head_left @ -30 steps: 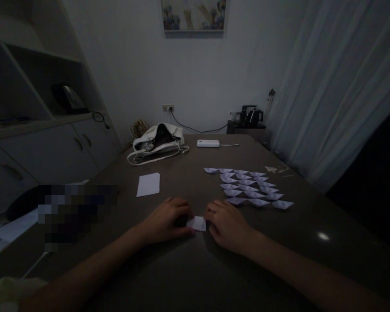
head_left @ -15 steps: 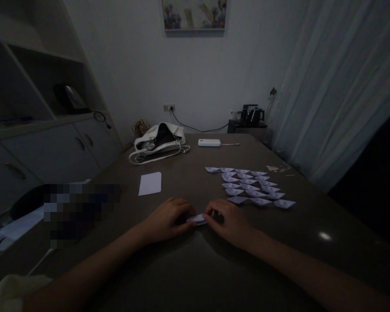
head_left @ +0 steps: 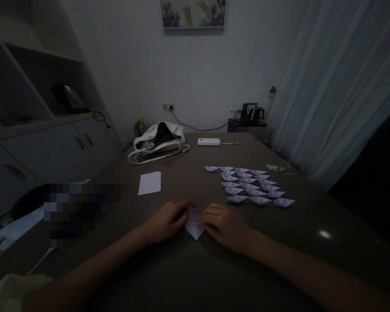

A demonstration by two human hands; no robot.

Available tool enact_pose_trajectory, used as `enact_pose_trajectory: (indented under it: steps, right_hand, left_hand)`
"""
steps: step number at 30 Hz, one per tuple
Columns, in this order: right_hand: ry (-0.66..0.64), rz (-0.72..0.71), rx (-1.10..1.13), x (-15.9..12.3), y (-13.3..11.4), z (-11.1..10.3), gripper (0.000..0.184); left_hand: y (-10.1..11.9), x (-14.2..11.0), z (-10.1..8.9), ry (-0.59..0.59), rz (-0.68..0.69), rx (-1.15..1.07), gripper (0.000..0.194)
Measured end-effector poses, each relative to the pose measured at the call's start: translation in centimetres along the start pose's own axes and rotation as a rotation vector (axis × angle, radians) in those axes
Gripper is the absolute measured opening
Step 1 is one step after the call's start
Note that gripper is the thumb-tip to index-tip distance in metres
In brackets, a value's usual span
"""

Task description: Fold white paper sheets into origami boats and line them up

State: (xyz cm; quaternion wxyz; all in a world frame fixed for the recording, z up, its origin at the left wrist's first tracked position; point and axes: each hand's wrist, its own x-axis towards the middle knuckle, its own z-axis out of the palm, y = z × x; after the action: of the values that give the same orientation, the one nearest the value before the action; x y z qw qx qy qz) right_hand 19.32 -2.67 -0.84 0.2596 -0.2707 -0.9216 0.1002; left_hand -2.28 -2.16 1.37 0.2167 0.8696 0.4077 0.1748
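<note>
A small white folded paper [head_left: 195, 230], diamond-shaped with a corner toward me, lies on the dark table between my hands. My left hand [head_left: 169, 221] holds its left edge, the thumb low and the index finger reaching over the far corner. On the right side, the bent fingers of my right hand [head_left: 225, 225] grip the paper and cover part of it. Several small white paper boats [head_left: 253, 193] stand in rows just beyond my right hand. Past my left hand lies a stack of white paper sheets [head_left: 150, 183].
A white bag [head_left: 160, 141] sits at the far left of the table [head_left: 188, 277]. Near the far edge is a white power bank [head_left: 209, 142] with a short cable. Paper scraps [head_left: 276, 167] lie at the right edge. A blurred-out patch [head_left: 81, 212] covers things at left.
The folded paper went from a narrow, flattened strip between my fingertips to a wider diamond lying on the table. My left index finger has stretched out, and my right hand has shifted slightly lower.
</note>
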Motion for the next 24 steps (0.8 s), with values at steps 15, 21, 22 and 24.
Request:
enact_pose_trajectory:
  steps: [15,21,22,24]
  right_hand:
    - [-0.204,0.043,0.004,0.1,-0.6,-0.8,0.036]
    - [-0.221,0.072,-0.118,0.4,-0.9,-1.4,0.018]
    - [-0.218,0.077,-0.126,0.4,-0.9,-1.4,0.018]
    - [-0.207,0.093,-0.142,0.3,-0.9,-1.3,0.022]
  left_hand:
    - [-1.6,0.4,0.4,0.068,-0.15,-0.03,0.017]
    - [-1.3,0.1,0.3,0.038,-0.169,-0.024,0.015]
    - [-1.3,0.1,0.3,0.035,-0.158,-0.016,0.014]
    - [-1.2,0.0,0.1,0.023,-0.133,-0.011,0.011]
